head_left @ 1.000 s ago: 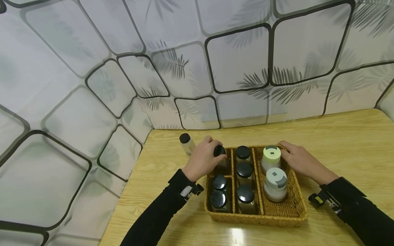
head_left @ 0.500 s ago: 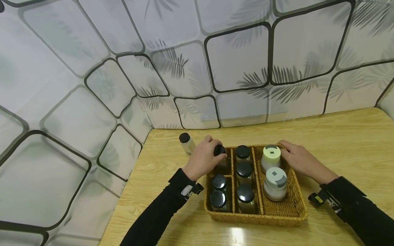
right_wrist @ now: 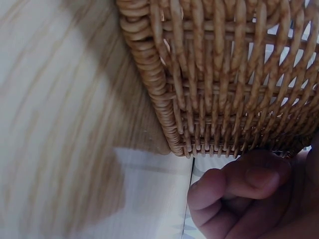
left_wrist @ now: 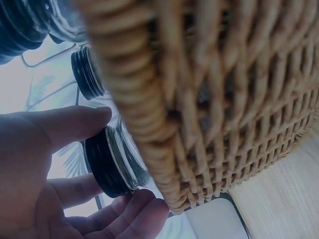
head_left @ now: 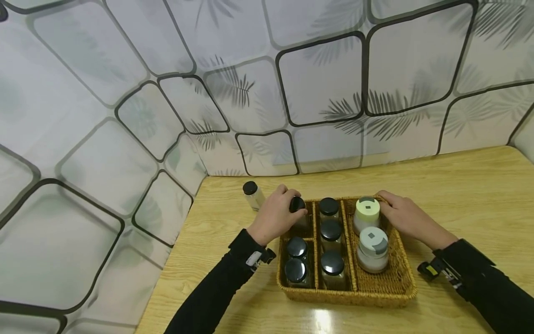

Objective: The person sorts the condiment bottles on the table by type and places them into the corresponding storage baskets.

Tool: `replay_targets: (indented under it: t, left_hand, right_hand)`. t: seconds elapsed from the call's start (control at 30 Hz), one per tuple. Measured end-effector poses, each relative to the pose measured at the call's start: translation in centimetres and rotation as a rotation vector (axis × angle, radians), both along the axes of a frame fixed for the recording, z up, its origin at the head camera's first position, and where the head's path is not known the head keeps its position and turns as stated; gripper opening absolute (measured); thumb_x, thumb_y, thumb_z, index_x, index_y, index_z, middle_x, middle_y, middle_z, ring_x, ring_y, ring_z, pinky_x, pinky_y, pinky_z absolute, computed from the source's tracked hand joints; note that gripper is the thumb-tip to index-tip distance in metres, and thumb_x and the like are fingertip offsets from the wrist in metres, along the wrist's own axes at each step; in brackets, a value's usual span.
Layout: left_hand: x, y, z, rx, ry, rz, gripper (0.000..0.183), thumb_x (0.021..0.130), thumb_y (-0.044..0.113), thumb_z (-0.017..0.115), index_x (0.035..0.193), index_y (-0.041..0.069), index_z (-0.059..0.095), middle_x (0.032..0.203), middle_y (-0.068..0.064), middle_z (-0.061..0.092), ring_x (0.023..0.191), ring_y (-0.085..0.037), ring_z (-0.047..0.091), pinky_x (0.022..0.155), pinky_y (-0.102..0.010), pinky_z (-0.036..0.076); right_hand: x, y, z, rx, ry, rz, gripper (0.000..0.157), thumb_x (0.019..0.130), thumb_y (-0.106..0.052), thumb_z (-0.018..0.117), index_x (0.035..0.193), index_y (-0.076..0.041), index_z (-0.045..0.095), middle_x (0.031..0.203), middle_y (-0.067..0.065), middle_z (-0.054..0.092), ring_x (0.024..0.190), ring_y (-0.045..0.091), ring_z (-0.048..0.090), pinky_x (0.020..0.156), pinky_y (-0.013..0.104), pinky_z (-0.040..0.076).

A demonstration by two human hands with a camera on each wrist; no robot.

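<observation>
My left hand (head_left: 276,214) grips a glass jar by its black lid (left_wrist: 107,162), thumb on one side and fingers on the other. That jar (head_left: 301,226) stands in the back left compartment of a woven basket (head_left: 346,299). At the basket's back right corner, my right hand (head_left: 402,215) holds the rim, its fingers curled in the right wrist view. Two black-lidded jars (head_left: 297,270) fill the front left compartment, and several more (head_left: 331,230) line the middle one. The right compartment holds a yellow-lidded jar (head_left: 367,211) and a pale-lidded jar (head_left: 373,246).
A small clear jar with a black lid (head_left: 252,194) stands on the wooden table (head_left: 467,195), behind and left of the basket. A patterned cloth wall (head_left: 325,79) rises along the table's back and left edges.
</observation>
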State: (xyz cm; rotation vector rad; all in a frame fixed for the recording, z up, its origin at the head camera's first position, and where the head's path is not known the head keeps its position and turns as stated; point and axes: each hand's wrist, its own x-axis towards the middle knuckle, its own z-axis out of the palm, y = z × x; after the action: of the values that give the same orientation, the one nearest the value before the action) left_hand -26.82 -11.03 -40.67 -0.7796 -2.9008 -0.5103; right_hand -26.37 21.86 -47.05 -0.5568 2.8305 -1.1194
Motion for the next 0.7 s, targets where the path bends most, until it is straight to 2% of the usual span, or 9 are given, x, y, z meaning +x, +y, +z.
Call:
replay_targets:
  t: [0.7]
  left_hand:
    - [0.02,0.14,-0.08,-0.028,0.018,0.002,0.048,0.089,0.041,0.065,0.123,0.009,0.059,0.092,-0.001,0.046,0.065,-0.013,0.041,0.052,-0.027,0.036]
  right_hand:
    - [0.0,-0.06,0.07,-0.002,-0.005,0.002,0.035,0.106,-0.029,0.026,0.12,-0.009,0.051,0.066,0.007,0.042,0.048,0.017,0.037,0.046,0.032,0.034]
